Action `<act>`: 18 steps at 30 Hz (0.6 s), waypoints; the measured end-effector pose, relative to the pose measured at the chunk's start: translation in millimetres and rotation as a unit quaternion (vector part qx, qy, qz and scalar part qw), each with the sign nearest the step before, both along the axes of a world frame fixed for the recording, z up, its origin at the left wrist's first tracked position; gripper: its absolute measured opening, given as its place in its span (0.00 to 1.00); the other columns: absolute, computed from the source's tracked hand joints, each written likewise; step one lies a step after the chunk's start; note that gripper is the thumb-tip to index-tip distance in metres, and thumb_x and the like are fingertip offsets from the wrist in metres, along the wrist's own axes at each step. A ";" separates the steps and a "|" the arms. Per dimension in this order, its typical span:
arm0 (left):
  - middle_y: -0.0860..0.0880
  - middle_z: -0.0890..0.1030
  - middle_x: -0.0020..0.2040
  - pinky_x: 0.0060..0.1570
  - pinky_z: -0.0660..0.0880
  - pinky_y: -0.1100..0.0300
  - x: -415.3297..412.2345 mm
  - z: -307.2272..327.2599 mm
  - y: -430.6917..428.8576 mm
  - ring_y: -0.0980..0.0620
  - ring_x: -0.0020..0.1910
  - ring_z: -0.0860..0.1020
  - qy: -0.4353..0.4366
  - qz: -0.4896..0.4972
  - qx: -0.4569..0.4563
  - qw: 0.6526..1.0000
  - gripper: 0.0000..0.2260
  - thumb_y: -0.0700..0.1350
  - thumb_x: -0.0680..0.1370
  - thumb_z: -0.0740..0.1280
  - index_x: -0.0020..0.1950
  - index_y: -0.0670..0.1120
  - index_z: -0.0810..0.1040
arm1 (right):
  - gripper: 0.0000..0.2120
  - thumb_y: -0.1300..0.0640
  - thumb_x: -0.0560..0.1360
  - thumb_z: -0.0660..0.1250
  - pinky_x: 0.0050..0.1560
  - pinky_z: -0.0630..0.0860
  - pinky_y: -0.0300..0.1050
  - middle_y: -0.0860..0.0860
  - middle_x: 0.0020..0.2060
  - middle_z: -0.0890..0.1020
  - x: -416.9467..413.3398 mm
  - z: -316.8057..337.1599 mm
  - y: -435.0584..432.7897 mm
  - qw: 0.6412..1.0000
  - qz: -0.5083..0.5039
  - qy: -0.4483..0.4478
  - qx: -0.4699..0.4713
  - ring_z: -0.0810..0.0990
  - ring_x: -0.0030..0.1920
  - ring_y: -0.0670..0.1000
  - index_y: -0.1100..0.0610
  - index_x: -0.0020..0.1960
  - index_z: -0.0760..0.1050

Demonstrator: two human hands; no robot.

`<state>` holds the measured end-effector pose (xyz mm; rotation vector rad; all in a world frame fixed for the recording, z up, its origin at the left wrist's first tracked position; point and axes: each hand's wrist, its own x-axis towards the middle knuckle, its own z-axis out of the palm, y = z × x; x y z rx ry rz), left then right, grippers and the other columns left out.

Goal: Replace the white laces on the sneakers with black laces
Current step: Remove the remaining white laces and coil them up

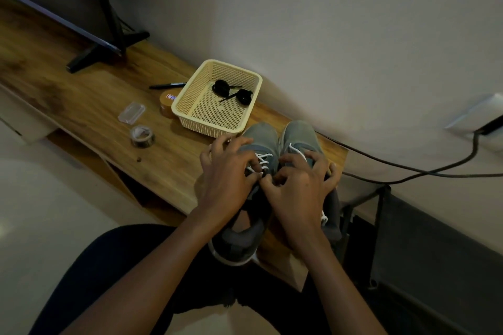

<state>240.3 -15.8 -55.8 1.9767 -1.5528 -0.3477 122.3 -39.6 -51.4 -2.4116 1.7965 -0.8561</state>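
On the wooden bench (95, 95), close against the wall, a cream mesh basket (190, 95). Holds two coiled black laces (221, 87), side by side toward its far end, loose tips poking out of each coil.

Just beside the basket's near corner, a pair of grey sneakers (261, 136), side by side, toes toward the wall. Threaded with white laces (262, 159).

Left hand (231, 177) over the left shoe, fingers curled, thumb and forefinger pinching the white laces near the upper eyelets. Right hand (299, 187) meeting it there, thumb and forefinger apparently nipping the same lacing, remaining fingers bent and spread over the neighbouring shoe.

Left of the basket: a brown tape roll (165, 106) against its side, a black pen (167, 85) behind that, a small clear plastic case (132, 113), and a dark tape roll (142, 135) nearer the bench edge. Right of the shoes, a dark cable (408, 168) along the wall.
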 end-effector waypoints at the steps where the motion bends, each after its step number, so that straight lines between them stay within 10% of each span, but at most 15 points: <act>1: 0.60 0.70 0.68 0.61 0.52 0.56 0.3 -0.2 0.1 0.54 0.71 0.57 0.033 0.016 -0.008 0.999 0.08 0.47 0.72 0.73 0.39 0.56 0.74 | 0.11 0.48 0.64 0.66 0.66 0.50 0.56 0.45 0.47 0.83 0.3 0.0 0.1 1.000 -0.001 0.000 0.002 0.71 0.61 0.57 0.54 0.30 0.82; 6: 0.59 0.73 0.64 0.60 0.60 0.57 6.3 3.3 -1.4 0.53 0.68 0.62 0.157 0.065 -0.039 0.985 0.14 0.46 0.70 0.74 0.36 0.59 0.70 | 0.11 0.49 0.64 0.65 0.65 0.50 0.54 0.45 0.46 0.83 0.2 0.5 -0.5 1.000 -0.006 0.007 -0.002 0.72 0.61 0.57 0.53 0.30 0.81; 18: 0.53 0.64 0.73 0.66 0.47 0.47 -1.0 -1.4 1.7 0.47 0.74 0.51 -0.072 -0.034 -0.009 0.997 0.08 0.47 0.71 0.72 0.49 0.52 0.79 | 0.09 0.50 0.64 0.68 0.65 0.50 0.54 0.45 0.46 0.83 0.7 -0.6 -1.3 1.000 0.005 -0.027 -0.002 0.71 0.62 0.57 0.54 0.30 0.81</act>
